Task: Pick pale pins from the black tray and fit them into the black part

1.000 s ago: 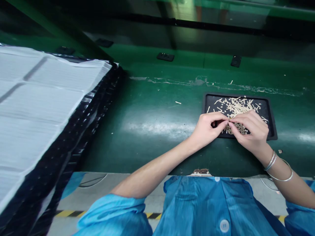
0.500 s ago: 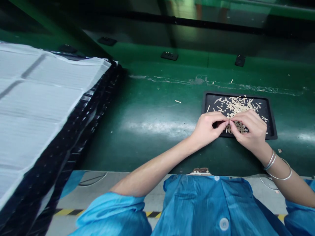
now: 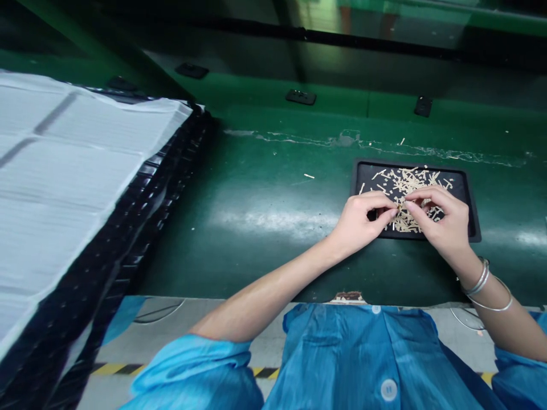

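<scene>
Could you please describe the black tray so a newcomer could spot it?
Find the green worktop, then the left hand and right hand over its right side. Beneath them lies the black tray, larger than the dark pieces behind and strewn with pale strips.

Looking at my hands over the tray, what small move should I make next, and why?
I'd probably ease the right hand slightly toward the left hand, so both could steady the tiny piece. The left thumb and forefinger seem to pinch it over the black tray, while the right fingertips sit just beside, a small gap away.
</scene>
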Demonstrator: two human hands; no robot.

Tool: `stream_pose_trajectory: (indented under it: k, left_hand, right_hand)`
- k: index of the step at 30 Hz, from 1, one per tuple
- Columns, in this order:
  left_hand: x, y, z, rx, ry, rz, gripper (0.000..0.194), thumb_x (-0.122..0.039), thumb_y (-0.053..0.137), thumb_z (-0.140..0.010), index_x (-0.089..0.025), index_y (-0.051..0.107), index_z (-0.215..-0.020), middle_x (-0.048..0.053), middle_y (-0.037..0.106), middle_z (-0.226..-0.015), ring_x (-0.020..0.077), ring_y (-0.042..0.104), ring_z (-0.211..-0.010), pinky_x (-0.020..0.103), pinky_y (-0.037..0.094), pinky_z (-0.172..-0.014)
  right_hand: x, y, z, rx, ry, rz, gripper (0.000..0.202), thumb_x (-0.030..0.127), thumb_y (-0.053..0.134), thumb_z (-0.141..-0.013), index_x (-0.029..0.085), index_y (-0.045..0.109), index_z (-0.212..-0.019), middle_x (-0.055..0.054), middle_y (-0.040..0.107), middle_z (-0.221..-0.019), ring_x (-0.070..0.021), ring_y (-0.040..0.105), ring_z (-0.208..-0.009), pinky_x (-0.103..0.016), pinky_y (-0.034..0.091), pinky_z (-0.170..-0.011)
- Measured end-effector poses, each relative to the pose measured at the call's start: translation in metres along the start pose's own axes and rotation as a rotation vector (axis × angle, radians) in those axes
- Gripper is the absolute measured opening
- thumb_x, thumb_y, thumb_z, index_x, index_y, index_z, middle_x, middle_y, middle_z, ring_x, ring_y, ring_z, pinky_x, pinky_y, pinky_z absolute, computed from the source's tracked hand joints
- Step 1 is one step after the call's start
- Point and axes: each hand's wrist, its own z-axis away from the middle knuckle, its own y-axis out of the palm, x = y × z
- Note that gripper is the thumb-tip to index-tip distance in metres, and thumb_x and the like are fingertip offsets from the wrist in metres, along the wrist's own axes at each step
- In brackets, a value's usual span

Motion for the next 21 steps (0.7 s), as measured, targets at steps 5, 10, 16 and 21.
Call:
stream_pose_trajectory:
  k: [5,10,16,21]
  left_hand:
    - [0.002,0.001,0.0,0.006,0.02,0.009,0.014,-0.015,0.056,-0.083,-0.014,0.065,-0.071,0.003,0.063,-0.069,0.0119,0.056,-0.066,0.025,0.045,-0.067]
    - [-0.001,-0.006,-0.001,0.006,-0.045,0.041,0.016,-0.019,0.057,-0.083,-0.014,0.065,-0.071,0.004,0.064,-0.071,0.0125,0.057,-0.069,0.026,0.045,-0.068]
    - [-0.007,-0.023,-0.007,0.076,-0.264,0.443,0.017,-0.03,0.058,-0.082,-0.015,0.059,-0.073,-0.001,0.057,-0.06,0.0083,0.049,-0.053,0.023,0.037,-0.054]
    - [-0.011,-0.028,-0.01,0.282,-0.436,0.76,0.023,-0.034,0.058,-0.078,-0.015,0.048,-0.068,-0.004,0.048,-0.056,0.0046,0.036,-0.044,0.023,0.023,-0.048]
  right_hand:
    - [0.0,0.005,0.001,0.033,-0.007,-0.004,0.007,0.017,0.061,-0.08,0.019,0.063,-0.074,-0.004,0.066,-0.074,-0.0153,0.059,-0.067,-0.026,0.046,-0.053]
    - [-0.006,-0.001,-0.001,-0.045,0.005,0.181,0.009,0.015,0.06,-0.081,0.021,0.064,-0.075,-0.001,0.068,-0.072,-0.0139,0.059,-0.058,-0.028,0.048,-0.056]
    - [-0.011,-0.006,-0.003,-0.036,-0.147,0.282,0.017,0.01,0.056,-0.083,0.021,0.068,-0.086,-0.006,0.074,-0.09,-0.0211,0.067,-0.085,-0.037,0.053,-0.075]
    - [-0.002,-0.002,0.0,-0.051,-0.281,0.141,0.018,0.006,0.058,-0.081,0.021,0.066,-0.086,-0.004,0.072,-0.079,-0.0178,0.067,-0.075,-0.034,0.053,-0.069]
